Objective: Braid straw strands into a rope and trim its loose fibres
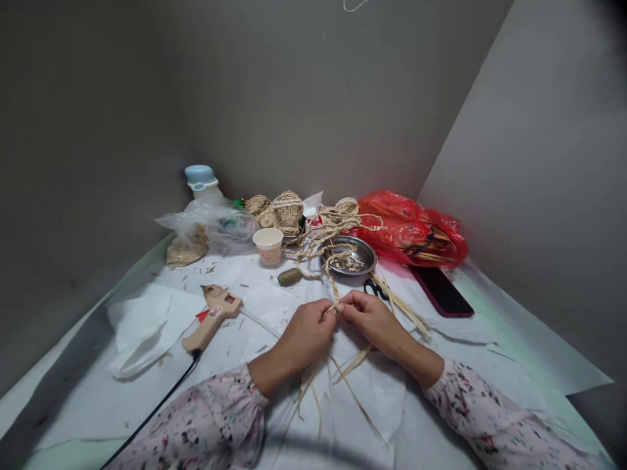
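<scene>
A braided straw cord [332, 285] runs from the pile at the back down to my two hands. My left hand [313, 323] pinches its near end between thumb and fingers. Right beside it, my right hand [368, 316] is closed on the same end, fingertips almost touching those of the left. Loose straw strands [360, 398] fan out from below my hands toward me. Beyond the right hand lie black-handled scissors [376, 289] and a bundle of flat straw [404, 305]. The exact grip of the fingertips is partly hidden.
A glue gun [213, 318] with a black cable lies left. Behind are a paper cup [268, 247], a metal bowl [366, 250] with straw scraps, coiled braids [288, 210], a clear bag [215, 219], a bottle [200, 177], a red bag [392, 219] and a phone [443, 292].
</scene>
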Action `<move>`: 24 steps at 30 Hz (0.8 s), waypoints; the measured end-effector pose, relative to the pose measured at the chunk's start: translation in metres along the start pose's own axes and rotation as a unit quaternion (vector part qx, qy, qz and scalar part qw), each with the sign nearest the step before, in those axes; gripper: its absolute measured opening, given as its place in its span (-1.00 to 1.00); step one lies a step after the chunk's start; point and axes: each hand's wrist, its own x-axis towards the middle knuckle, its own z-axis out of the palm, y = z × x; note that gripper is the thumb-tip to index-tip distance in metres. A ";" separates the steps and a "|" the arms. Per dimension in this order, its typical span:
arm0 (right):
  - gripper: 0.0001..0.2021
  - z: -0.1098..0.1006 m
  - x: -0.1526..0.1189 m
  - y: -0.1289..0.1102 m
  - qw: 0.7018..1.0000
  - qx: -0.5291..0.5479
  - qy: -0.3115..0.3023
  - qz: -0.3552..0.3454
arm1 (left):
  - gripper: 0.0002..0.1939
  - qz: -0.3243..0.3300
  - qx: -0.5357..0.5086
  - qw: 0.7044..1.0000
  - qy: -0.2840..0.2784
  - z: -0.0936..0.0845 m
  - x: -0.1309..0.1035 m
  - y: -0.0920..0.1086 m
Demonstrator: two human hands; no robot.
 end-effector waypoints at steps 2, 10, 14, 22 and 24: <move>-0.84 0.001 0.000 0.000 1.000 0.001 0.000 -0.002 | -0.73 0.003 0.019 1.000 0.001 -0.001 -0.001 0.001; -0.82 0.003 -0.001 -0.002 1.000 -0.006 0.002 -0.016 | -0.70 -0.007 0.015 1.000 0.010 -0.002 0.001 0.000; -0.82 0.002 -0.001 -0.001 0.997 -0.039 0.032 -0.061 | -0.70 -0.003 0.042 0.999 0.013 -0.001 -0.003 0.007; -0.82 0.003 -0.003 -0.003 0.993 -0.074 0.062 -0.067 | -0.71 0.002 0.186 0.980 0.072 -0.004 -0.013 0.017; -0.81 0.004 -0.004 -0.003 0.993 -0.068 0.059 -0.070 | -0.72 -0.003 0.167 0.983 0.079 -0.005 -0.013 0.019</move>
